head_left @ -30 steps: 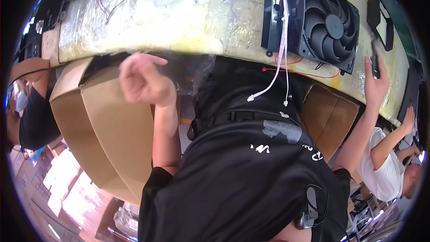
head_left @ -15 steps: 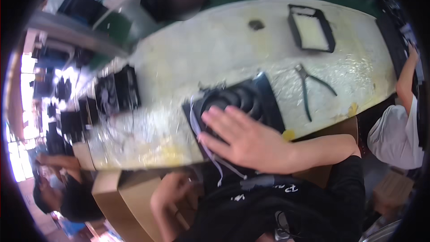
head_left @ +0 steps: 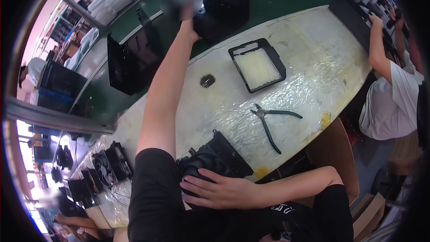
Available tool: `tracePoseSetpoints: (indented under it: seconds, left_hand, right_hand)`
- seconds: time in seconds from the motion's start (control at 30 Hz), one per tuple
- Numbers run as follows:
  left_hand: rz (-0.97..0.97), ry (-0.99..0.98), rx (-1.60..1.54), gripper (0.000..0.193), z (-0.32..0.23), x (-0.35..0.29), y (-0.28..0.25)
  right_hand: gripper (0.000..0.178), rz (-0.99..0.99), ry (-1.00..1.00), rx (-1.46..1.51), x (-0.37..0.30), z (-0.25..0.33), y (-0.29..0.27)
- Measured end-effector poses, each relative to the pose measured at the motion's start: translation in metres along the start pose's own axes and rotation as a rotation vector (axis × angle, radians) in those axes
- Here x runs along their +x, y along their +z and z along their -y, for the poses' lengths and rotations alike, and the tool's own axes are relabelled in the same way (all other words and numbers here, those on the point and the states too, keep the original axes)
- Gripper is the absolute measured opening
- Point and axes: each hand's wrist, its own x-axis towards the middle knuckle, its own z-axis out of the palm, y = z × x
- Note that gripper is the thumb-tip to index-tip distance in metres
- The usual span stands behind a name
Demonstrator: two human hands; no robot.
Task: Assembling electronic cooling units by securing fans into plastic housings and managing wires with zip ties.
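My left arm stretches across the workbench, and my left hand [head_left: 191, 30] is at the near-left edge of a black computer case [head_left: 226, 11] on the far green surface. A blurred patch covers its fingertips, so its grip is hidden. At the near edge of the bench lies a black fan unit [head_left: 230, 152], a round fan in a dark frame with a flat side. My right hand [head_left: 219, 191] lies flat over the fan with its fingers apart. Beyond the unit, green-handled cutting pliers [head_left: 267, 130] lie with their handles spread.
A black tray [head_left: 281, 69] of pale sticks stands farther back, near a dark spot [head_left: 207, 80]. Another black case [head_left: 123, 69] sits on the green surface. More fan units [head_left: 109, 166] are at the left. A cardboard box [head_left: 338, 152] is below the bench; co-workers are on both sides.
My left hand has gone from low beside the bench out to the far black case. My right hand stays on the fan unit. The view has turned and shifted.
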Motion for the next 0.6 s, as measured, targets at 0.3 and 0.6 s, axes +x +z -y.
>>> tracePoseSetpoints:
  seconds: [0.3, 0.6]
  left_hand:
    - [-0.351, 0.496, 0.08, 0.044, -0.035, -0.067, 0.068]
    - [-0.102, 0.691, 0.048, 0.048, -0.033, -0.345, 0.028]
  right_hand:
    - [0.057, -0.045, 0.158, -0.138, -0.011, 0.007, 0.004]
    - [0.073, 0.048, -0.119, -0.063, -0.03, -0.026, -0.039]
